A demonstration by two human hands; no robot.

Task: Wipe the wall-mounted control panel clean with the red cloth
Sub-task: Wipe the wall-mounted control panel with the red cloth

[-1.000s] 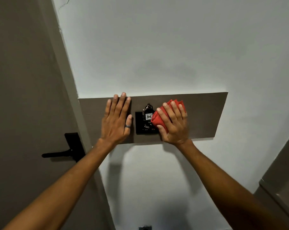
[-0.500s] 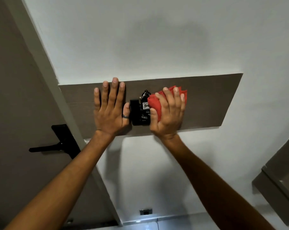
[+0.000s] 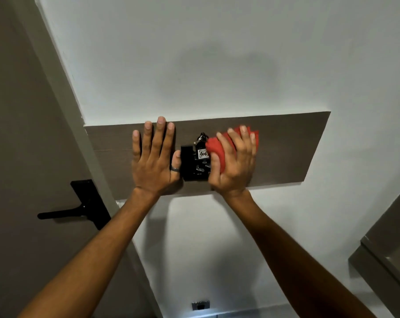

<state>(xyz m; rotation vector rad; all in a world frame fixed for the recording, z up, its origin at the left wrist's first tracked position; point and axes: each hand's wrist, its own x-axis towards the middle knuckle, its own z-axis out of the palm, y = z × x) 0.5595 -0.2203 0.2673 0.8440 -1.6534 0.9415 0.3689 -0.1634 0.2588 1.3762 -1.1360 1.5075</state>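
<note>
A black control panel (image 3: 190, 166) is set in a long brown board (image 3: 286, 145) on the white wall. A key ring with a white numbered tag (image 3: 203, 154) hangs in it. My right hand (image 3: 234, 164) presses a folded red cloth (image 3: 217, 148) against the panel's right side, hiding that part. My left hand (image 3: 154, 157) lies flat on the board just left of the panel, fingers spread, a dark ring on the thumb, holding nothing.
A brown door with a black lever handle (image 3: 79, 207) stands to the left of the board. A small wall socket (image 3: 201, 305) sits low on the wall. A brown cabinet edge (image 3: 382, 253) juts in at the lower right.
The view has shifted, so the board and hands sit differently in the frame. My right hand with the cloth stays on the panel's right side, tilted a little more. My left hand stays flat.
</note>
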